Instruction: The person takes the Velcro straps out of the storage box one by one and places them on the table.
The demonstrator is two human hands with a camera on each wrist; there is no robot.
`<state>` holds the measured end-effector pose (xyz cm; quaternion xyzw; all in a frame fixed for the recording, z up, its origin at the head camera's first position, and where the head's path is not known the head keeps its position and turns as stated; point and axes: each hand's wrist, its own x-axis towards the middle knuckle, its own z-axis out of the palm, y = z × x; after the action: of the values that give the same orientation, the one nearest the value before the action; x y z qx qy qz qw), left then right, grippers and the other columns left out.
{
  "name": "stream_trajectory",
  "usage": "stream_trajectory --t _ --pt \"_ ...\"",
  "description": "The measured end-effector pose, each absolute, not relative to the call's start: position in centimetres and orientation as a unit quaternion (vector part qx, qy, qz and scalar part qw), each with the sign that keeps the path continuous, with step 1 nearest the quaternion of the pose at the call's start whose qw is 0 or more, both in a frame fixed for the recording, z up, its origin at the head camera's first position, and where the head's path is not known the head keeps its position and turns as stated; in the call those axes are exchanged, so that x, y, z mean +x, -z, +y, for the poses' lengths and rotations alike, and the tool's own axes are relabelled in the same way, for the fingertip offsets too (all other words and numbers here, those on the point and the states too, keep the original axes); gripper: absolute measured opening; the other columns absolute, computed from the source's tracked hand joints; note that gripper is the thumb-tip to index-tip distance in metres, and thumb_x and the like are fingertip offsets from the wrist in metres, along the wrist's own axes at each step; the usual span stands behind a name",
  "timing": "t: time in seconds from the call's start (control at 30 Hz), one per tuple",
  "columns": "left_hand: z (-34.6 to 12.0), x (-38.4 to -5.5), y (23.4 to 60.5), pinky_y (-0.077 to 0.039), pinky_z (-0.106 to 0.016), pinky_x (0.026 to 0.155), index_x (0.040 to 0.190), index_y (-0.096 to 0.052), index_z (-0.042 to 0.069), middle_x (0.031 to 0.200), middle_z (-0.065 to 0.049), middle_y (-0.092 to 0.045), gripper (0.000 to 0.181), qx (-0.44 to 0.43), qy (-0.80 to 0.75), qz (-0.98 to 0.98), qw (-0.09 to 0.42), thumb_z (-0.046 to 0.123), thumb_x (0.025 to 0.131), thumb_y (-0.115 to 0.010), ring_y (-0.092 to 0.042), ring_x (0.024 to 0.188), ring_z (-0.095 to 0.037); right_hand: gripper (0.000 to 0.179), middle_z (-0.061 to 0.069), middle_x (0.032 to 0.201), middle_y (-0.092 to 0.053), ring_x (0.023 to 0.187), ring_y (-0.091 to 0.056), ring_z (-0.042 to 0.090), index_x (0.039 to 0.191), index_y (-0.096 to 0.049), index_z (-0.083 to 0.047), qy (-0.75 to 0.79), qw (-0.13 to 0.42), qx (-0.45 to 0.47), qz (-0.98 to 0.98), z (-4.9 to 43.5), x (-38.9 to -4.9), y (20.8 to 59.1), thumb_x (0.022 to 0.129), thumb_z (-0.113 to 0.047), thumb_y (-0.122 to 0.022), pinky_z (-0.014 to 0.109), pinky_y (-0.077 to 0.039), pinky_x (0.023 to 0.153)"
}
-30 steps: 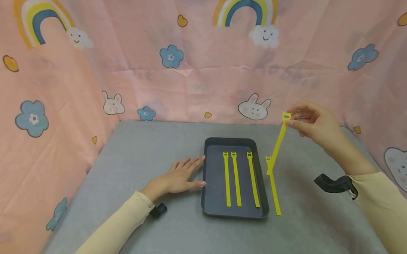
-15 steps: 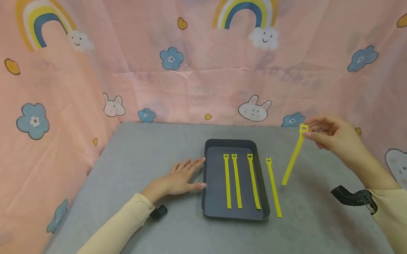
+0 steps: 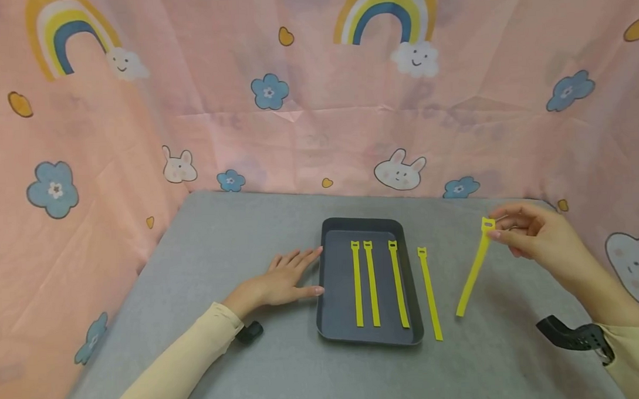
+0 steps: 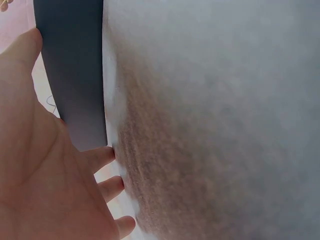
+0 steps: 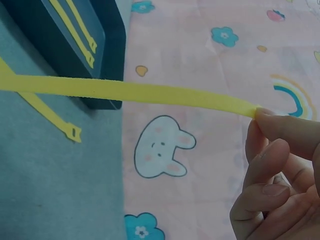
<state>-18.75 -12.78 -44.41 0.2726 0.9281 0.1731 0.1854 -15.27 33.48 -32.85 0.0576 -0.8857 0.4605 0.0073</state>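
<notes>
My right hand (image 3: 537, 236) pinches a yellow cable tie (image 3: 475, 270) near its slotted head, between thumb and forefinger. The strap slants down to the left, its tail close over the table. In the right wrist view the held cable tie (image 5: 135, 93) stretches across the picture from the fingertips. My left hand (image 3: 280, 280) lies with spread, straight fingers at the left side of a dark grey tray (image 3: 336, 316); in the left wrist view thumb and fingertips touch the tray's side wall (image 4: 75, 75). Several yellow straps are about: three lie lengthwise inside the tray.
Another yellow cable tie (image 3: 431, 298) lies on the grey table (image 3: 246, 225) just right of the tray, roughly parallel to its side. A pink printed curtain (image 3: 317, 123) rises behind the table and along both sides. Black wrist straps (image 3: 572, 336) show at both cuffs.
My right hand has moved right and down with the cable tie, away from the one lying beside the tray. The left hand and the tray have stayed put.
</notes>
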Motion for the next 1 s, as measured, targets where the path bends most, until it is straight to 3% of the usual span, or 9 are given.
stream_trajectory --t 0.23,0.63,1.0 --pt "-12.8 -18.7 44.3 -0.003 -0.063 0.122 0.159 0.004 0.039 0.169 0.0 -0.01 0.087 0.274 -0.177 0.928 0.182 0.071 0.093 -0.043 -0.007 0.157 -0.033 0.029 -0.017 0.091 -0.063 0.062 -0.047 0.017 0.123 -0.056 -0.018 -0.448 -0.018 0.048 -0.893 33.8 -14.4 33.6 0.096 -0.024 -0.066 0.031 -0.036 0.051" --pt "-12.8 -18.7 44.3 -0.002 -0.063 0.122 0.159 0.006 0.038 0.169 -0.001 -0.009 0.088 0.274 -0.178 0.927 0.183 0.072 0.093 -0.043 -0.006 0.157 -0.033 0.03 -0.018 0.089 -0.065 0.055 -0.041 0.02 0.123 -0.054 -0.016 -0.469 -0.068 0.046 -0.879 33.5 -14.0 34.1 0.096 -0.022 -0.066 0.036 -0.03 0.05" --pt "-12.8 -18.6 44.3 -0.003 -0.063 0.122 0.159 0.004 0.038 0.169 -0.001 -0.01 0.088 0.272 -0.181 0.927 0.184 0.072 0.093 -0.043 -0.007 0.157 -0.033 0.039 -0.019 0.089 -0.065 0.061 -0.051 0.016 0.123 -0.054 -0.013 -0.42 -0.069 0.032 -0.904 33.0 -14.7 35.6 0.094 -0.035 -0.068 0.029 -0.042 0.053"
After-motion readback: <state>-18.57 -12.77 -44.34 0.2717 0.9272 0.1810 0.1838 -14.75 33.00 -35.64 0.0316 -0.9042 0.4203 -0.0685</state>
